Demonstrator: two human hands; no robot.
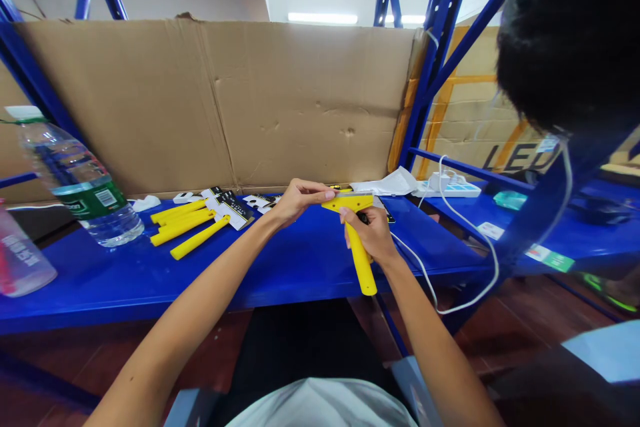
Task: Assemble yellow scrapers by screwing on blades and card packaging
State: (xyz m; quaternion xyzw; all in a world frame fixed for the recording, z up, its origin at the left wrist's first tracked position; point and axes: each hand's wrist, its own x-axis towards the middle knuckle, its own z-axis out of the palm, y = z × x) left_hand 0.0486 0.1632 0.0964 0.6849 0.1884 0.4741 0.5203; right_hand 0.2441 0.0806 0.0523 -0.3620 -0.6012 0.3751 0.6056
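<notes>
My right hand (pixel 374 235) is closed round the neck of a yellow scraper (pixel 361 260), whose handle points down toward me. Its wide head has a thin metal blade edge (pixel 356 194) on top. With fingertips pinched together, my left hand (pixel 299 201) grips the left end of that head. Something dark shows by my right fingers, too hidden to name. To the left, several more yellow scrapers (pixel 193 221) lie on the blue table, their heads on or beside black printed cards (pixel 231 208).
A water bottle (pixel 95 190) and a pink-and-clear cup (pixel 25 257) stand at the left. Cardboard (pixel 310 93) walls the back. A power strip (pixel 453 188) and a white cable (pixel 495 260) lie at the right, where another person's head (pixel 570 40) leans close.
</notes>
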